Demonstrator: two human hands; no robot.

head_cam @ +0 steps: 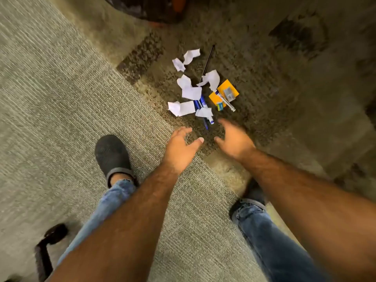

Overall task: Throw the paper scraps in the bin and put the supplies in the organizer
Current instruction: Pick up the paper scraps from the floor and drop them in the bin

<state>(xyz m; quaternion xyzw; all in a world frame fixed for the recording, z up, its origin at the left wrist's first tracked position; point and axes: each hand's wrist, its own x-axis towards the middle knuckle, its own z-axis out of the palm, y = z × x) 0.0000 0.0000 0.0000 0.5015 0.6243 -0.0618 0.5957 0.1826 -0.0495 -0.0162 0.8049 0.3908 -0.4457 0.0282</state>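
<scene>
Several white paper scraps [189,91] lie scattered on the carpet ahead of me. Blue pens [200,104] poke out from under them, and a thin black pencil [208,62] lies at the far side. To the right sits an orange sticky-note pad [233,87] with a clear pen [225,101], a small grey sharpener [228,93] and a small eraser [219,106] on it. My left hand [181,148] and my right hand [234,139] hover just short of the pile, both empty with fingers spread.
A dark bin with a black liner and orange parts [150,9] stands at the top edge. A black chair caster [48,247] is at the lower left. My two black shoes [112,153] and jeans legs stand on the grey carpet.
</scene>
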